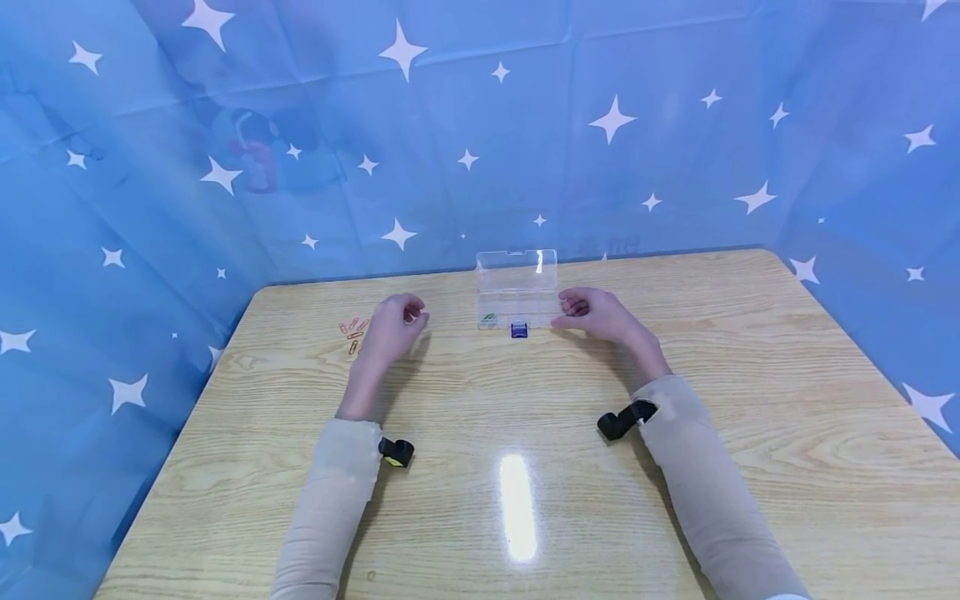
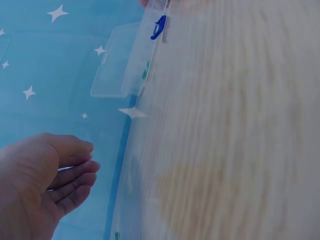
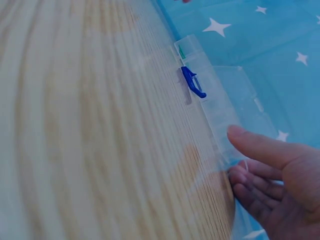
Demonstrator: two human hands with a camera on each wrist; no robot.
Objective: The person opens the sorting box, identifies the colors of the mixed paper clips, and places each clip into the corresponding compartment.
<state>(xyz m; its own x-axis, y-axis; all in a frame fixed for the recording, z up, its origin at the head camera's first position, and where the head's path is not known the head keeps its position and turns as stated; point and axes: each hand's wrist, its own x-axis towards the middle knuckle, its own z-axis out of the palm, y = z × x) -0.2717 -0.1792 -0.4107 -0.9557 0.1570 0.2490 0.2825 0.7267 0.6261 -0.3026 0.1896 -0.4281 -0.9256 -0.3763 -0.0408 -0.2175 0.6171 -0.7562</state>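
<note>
A clear plastic box (image 1: 516, 320) stands at the far side of the table, its transparent lid (image 1: 517, 262) raised. A blue latch (image 1: 519, 330) is at the middle of its front, and a green mark shows near its left corner. My right hand (image 1: 596, 312) holds the box's right end, thumb at the front corner and fingers curled by the side wall. Left of the box, my left hand (image 1: 396, 323) hovers with loosely bent fingers; no object shows in it. Several red paper clips (image 1: 354, 337) lie just left of that hand, partly hidden by it.
The wooden table (image 1: 465, 450) ends close behind the box, against a blue curtain (image 1: 465, 108) with white stars. A bright light reflection (image 1: 517, 508) lies on the tabletop. Black wrist cameras (image 1: 628, 419) are strapped over both light sleeves.
</note>
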